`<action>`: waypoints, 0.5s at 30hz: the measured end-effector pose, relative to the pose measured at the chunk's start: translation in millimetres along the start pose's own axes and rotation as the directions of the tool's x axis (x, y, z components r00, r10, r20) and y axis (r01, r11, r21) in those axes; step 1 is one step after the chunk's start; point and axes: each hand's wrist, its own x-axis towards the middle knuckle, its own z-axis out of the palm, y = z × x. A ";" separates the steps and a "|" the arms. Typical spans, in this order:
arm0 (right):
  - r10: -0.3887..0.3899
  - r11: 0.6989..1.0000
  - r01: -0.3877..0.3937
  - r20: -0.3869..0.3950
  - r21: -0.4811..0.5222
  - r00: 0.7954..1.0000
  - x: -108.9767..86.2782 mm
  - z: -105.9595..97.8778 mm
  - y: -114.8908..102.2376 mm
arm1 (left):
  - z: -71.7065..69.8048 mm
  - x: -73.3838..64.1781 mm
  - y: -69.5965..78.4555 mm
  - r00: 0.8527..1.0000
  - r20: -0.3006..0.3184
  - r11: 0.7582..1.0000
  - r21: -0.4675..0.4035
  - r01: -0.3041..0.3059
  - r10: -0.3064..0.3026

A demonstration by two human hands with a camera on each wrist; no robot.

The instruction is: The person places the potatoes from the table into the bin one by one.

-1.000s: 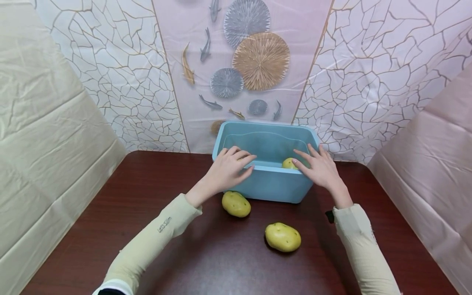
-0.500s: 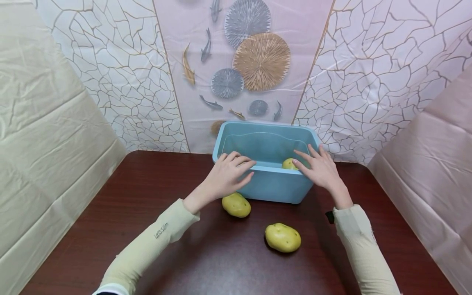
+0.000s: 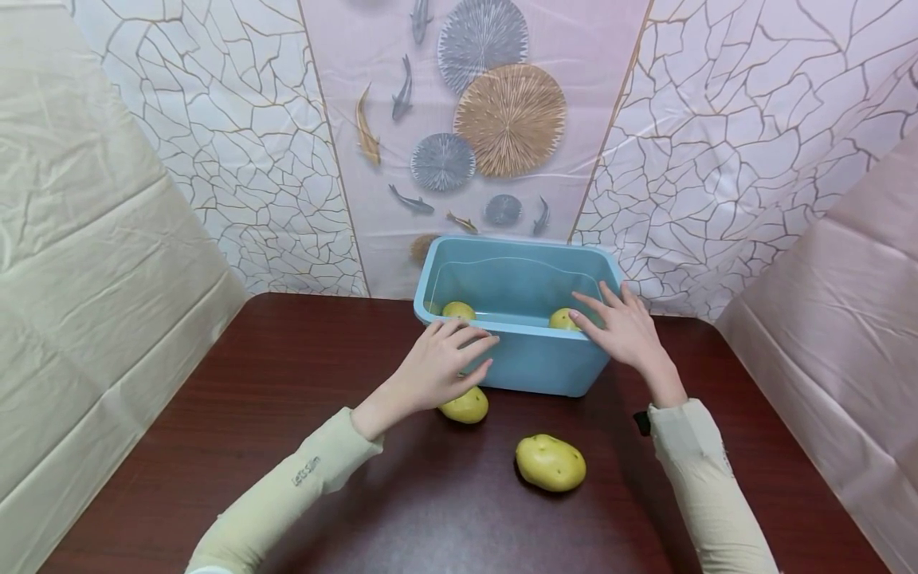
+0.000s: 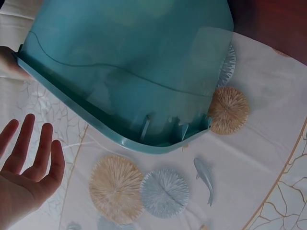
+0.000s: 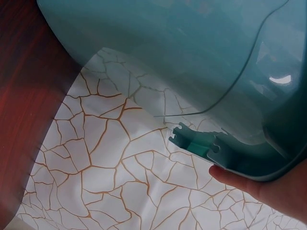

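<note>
A light-blue plastic bin (image 3: 534,359) stands at the back of the table. Inside it, one yellow potato (image 3: 459,311) shows at the left and another potato (image 3: 562,319) at the right, partly behind the rim. My left hand (image 3: 437,367), fingers loosely spread and holding nothing, hovers before the bin's front left. Under it a potato (image 3: 466,406) lies on the table, partly covered by the hand. Nearer to me rests another potato (image 3: 551,462). My right hand (image 3: 625,327) rests at the bin's front right corner, fingers spread along the rim; its finger (image 5: 235,181) meets the rim.
The dark red-brown table (image 3: 323,343) has a patterned cloth backdrop (image 3: 459,159) right behind the bin. Beige cloth (image 3: 107,279) hangs at the left side, and pinkish cloth (image 3: 839,335) hangs at the right.
My left hand has drawn back from over the bin, toward me and down, uncovering the potato inside at the left and covering part of the one in front. The right hand stays still.
</note>
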 end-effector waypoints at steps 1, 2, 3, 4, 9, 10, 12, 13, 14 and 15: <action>-0.001 1.000 0.001 0.000 -0.001 1.000 0.0 0.0 0.0 | -0.1 -1.4 1.0 1.000 0.005 1.000 -0.001 -0.001 0.001; -0.001 1.000 0.001 0.000 -0.001 1.000 0.0 0.0 0.0 | -0.2 -2.6 2.0 1.000 0.010 1.000 0.000 -0.001 0.001; -0.002 1.000 0.002 -0.001 -0.002 1.000 0.1 -0.1 0.1 | -0.2 -4.0 2.8 1.000 0.013 1.000 0.001 -0.003 0.003; -0.002 1.000 0.002 0.000 -0.001 1.000 0.0 0.0 0.2 | -0.2 -5.3 3.7 1.000 0.015 1.000 0.003 -0.005 0.005; 0.001 1.000 -0.001 0.003 0.001 1.000 -0.1 0.1 0.4 | -0.3 -12.0 6.9 1.000 0.023 1.000 0.008 -0.009 0.008; 0.002 1.000 -0.002 0.004 0.002 1.000 -0.1 -0.1 0.3 | 0.2 -13.6 7.5 1.000 0.025 1.000 0.008 -0.008 0.008; 0.003 1.000 -0.003 0.003 0.002 1.000 -0.1 -0.4 0.0 | 1.8 -17.2 8.5 0.999 0.032 1.000 0.005 -0.006 0.006; 0.003 1.000 -0.003 0.004 0.002 1.000 -0.2 -0.6 -0.2 | 2.6 -18.9 9.0 0.999 0.035 1.000 0.002 -0.005 0.005; 0.004 1.000 -0.004 0.004 0.002 1.000 -0.2 -0.8 -0.3 | 3.5 -20.7 9.5 0.999 0.039 1.000 0.001 -0.004 0.004; 0.005 1.000 -0.005 0.003 0.003 1.000 -0.1 -1.0 -0.5 | 4.3 -22.4 9.9 0.999 0.043 1.000 -0.003 -0.002 0.002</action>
